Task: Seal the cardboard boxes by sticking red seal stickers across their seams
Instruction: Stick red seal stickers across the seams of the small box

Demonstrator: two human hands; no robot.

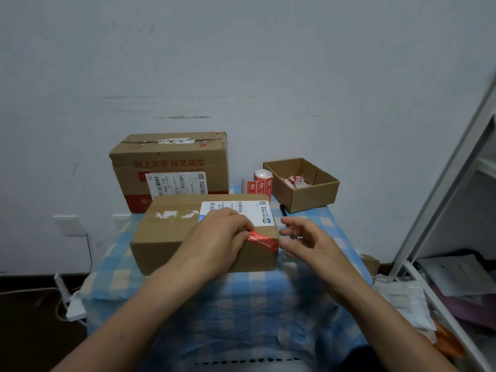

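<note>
A: Hands first. What do we log?

B: We see the left hand lying on top of the near cardboard box, its fingertips pressing the left end of the red seal sticker. The right hand is spread loose and holds nothing, just beside the box's right end.

A: Where is the sticker?

B: We put it on the box's top front edge, by its right corner, running onto the front face. The box sits mid-bench on the blue checked cloth.

A: And further out?

B: We note a sticker roll upright at the bench's far edge. It stands between a large box at the far left corner and a small open box at the far right corner that holds paper scraps. A black pen lies just before the open box.
</note>
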